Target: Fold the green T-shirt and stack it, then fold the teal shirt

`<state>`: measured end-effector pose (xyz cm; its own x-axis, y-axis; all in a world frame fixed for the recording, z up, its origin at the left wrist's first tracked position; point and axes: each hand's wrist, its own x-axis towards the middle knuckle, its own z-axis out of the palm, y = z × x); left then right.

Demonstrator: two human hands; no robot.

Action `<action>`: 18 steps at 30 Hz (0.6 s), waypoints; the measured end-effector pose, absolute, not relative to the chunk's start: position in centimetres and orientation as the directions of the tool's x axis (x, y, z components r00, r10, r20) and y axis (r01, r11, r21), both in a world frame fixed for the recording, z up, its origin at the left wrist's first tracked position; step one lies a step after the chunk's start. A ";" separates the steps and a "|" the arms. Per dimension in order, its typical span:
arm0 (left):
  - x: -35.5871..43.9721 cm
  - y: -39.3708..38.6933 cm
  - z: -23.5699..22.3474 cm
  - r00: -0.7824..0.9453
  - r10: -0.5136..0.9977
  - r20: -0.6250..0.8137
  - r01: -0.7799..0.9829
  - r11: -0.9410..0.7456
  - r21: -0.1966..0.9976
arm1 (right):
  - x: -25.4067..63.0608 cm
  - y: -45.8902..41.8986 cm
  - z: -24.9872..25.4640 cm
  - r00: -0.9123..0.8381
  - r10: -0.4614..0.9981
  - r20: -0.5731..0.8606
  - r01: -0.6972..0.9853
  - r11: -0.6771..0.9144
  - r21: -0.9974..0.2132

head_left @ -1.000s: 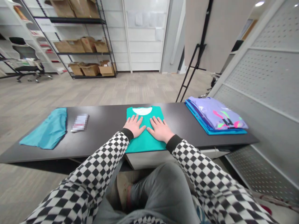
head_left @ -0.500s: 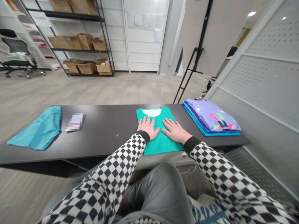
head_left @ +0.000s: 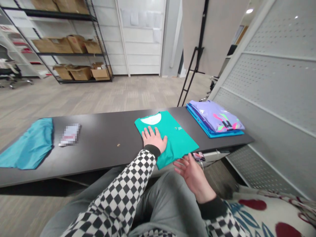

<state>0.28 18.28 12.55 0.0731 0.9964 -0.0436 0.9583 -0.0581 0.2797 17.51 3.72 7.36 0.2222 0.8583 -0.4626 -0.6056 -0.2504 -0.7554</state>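
Note:
A folded green T-shirt [head_left: 176, 136] with a white inner neckline and a small chest print lies turned at an angle on the dark table. My left hand [head_left: 153, 139] rests flat on its left part, fingers spread. Just past the shirt's near edge is my right hand [head_left: 191, 174], palm turned up and inward, fingers apart and holding nothing. Its fingertips come close to the hem; whether they touch it I cannot tell.
To the right sits a stack of folded shirts [head_left: 214, 118], lilac on top, blue below. A teal cloth [head_left: 31, 143] and a blurred-out packet [head_left: 70, 134] lie on the table [head_left: 103, 131] to the left. Below the front edge a phone [head_left: 198, 156] shows. A perforated panel [head_left: 276, 79] stands at right.
My right hand has left the shirt's top and moved down toward me, past the near edge, turning palm up. The shirt has rotated; my left hand stays on it. The view has shifted right.

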 end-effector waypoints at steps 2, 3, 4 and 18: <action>1.0 16.0 12.5 0.063 0.998 -0.026 0.946 -0.052 0.320 | 17.4 5.2 7.9 0.267 0.873 -0.408 -0.595 -0.184 -0.783; 1.3 14.8 12.4 0.077 0.997 -0.010 0.934 -0.069 0.351 | 17.3 5.7 8.0 0.294 0.872 -0.392 -0.580 -0.163 -0.798; 1.4 13.5 12.3 0.104 0.995 0.010 0.916 -0.100 0.389 | 17.2 6.1 8.1 0.328 0.865 -0.380 -0.561 -0.145 -0.815; -3.4 1.6 5.5 0.081 0.976 0.203 -0.044 -0.200 0.979 | 14.8 7.6 9.4 0.544 0.817 -0.191 -0.437 0.081 -0.896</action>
